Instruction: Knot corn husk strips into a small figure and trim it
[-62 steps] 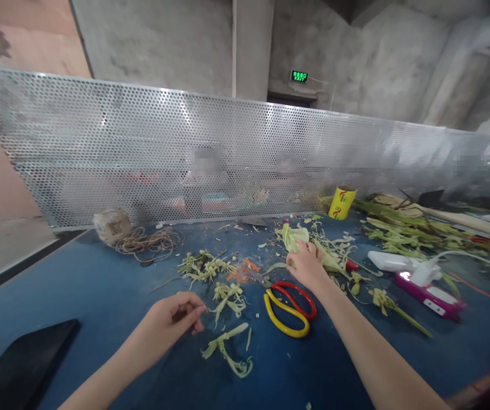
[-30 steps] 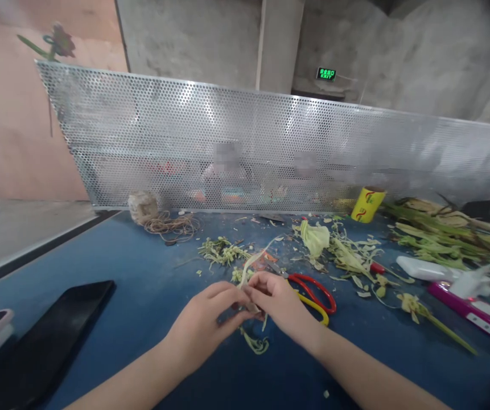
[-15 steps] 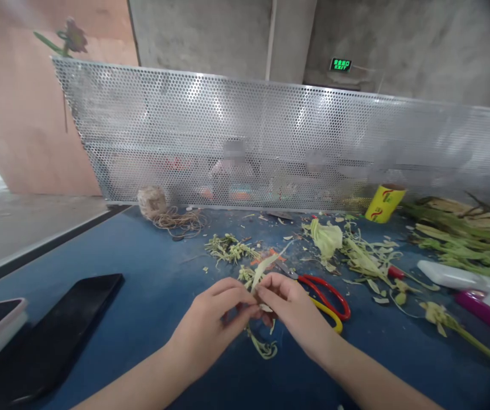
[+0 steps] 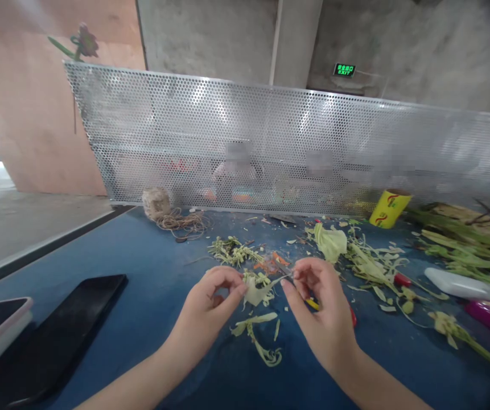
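My left hand (image 4: 210,304) pinches one end of a pale green husk strip (image 4: 258,294) above the blue table (image 4: 151,273). My right hand (image 4: 319,310) pinches the strip's other, thin end, so the strip is stretched between both hands. Under my right hand lie scissors (image 4: 313,304) with red and yellow handles, mostly hidden. A curled husk scrap (image 4: 257,336) lies on the table just below the hands.
Piles of green husk shreds (image 4: 231,250) and leaves (image 4: 355,256) cover the table's middle and right. A twine ball (image 4: 157,203), a yellow cup (image 4: 383,208), a black phone (image 4: 57,336), a white bottle (image 4: 462,285) and a perforated metal screen (image 4: 270,148) are around.
My hands have moved apart, pulling the husk strip out between them. Before that, my right hand came back from the leaf pile to meet my left hand.
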Demonstrator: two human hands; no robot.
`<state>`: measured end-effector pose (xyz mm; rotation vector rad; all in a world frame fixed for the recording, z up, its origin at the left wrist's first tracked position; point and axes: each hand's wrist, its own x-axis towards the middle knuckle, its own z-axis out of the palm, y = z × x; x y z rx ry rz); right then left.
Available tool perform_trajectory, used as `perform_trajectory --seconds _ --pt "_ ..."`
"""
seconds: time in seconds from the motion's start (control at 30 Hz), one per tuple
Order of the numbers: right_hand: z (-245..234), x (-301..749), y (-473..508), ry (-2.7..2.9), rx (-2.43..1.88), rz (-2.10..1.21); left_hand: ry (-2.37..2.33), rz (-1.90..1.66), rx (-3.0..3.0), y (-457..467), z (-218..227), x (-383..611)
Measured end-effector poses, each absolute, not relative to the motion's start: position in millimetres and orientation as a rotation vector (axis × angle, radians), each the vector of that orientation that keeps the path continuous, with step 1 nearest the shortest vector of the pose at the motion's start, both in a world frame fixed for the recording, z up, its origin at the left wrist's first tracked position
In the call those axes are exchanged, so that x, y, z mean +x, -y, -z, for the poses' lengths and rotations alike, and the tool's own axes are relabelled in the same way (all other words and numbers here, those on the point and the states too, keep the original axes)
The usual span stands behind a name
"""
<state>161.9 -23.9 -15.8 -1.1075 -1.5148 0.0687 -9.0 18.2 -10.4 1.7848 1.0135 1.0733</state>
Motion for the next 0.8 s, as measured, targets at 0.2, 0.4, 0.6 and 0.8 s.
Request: perform_trajectory --seconds 0.2,0.4,0.6,0.8 --pt "11.8 160.8 29.8 1.889 -0.961 0.263 -0.934 -0.957 1.757 -12.0 8.5 -8.4" --pt "18.3 155.0 23.6 1.843 -1.030 0.007 -0.844 -0.945 1.796 -8.7 6.2 -8.9" --pt "16.6 154.0 23.7 1.743 -1.034 -0.258 -0.875 -1.047 2.022 -10.6 6.5 -11.1" --pt "16.7 153.1 23.1 1.656 -1.050 -0.541 -0.811 -1.041 2.378 -10.1 13.7 -13.7"
